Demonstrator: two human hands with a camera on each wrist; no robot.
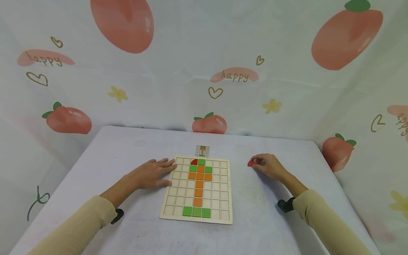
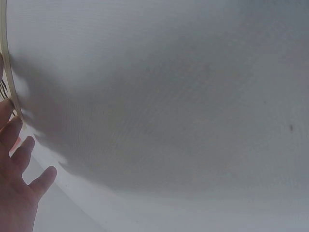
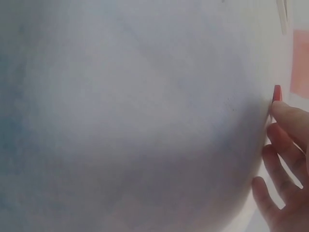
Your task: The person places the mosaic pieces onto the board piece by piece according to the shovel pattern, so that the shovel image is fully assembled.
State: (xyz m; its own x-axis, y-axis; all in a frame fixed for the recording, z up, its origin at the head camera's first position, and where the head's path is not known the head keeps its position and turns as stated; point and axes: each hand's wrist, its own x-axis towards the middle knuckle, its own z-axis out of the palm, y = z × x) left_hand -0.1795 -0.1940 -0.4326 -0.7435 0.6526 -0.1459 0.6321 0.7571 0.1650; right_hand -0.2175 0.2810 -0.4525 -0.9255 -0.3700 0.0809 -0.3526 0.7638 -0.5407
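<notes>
A pale wooden grid board (image 1: 220, 193) lies on the table with orange and green square tiles set in its cells. One red tile with a rounded corner (image 1: 194, 162) sits in the top row, beside a green tile (image 1: 202, 162). At the board's left edge my left hand (image 1: 153, 174) rests with fingers spread, fingertips touching the rim. To the right of the board, my right hand (image 1: 268, 165) pinches another red tile (image 1: 250, 163) between thumb and fingertips. In the right wrist view that red tile (image 3: 277, 93) shows edge-on at the fingertips, close to the table.
Just behind the board lies a small pattern card (image 1: 202, 151) showing a grid picture. The white-covered table (image 1: 137, 226) reaches back to a hanging cloth (image 1: 172, 71) printed with fruit, hearts and flowers. Dark bands sit at both wrists.
</notes>
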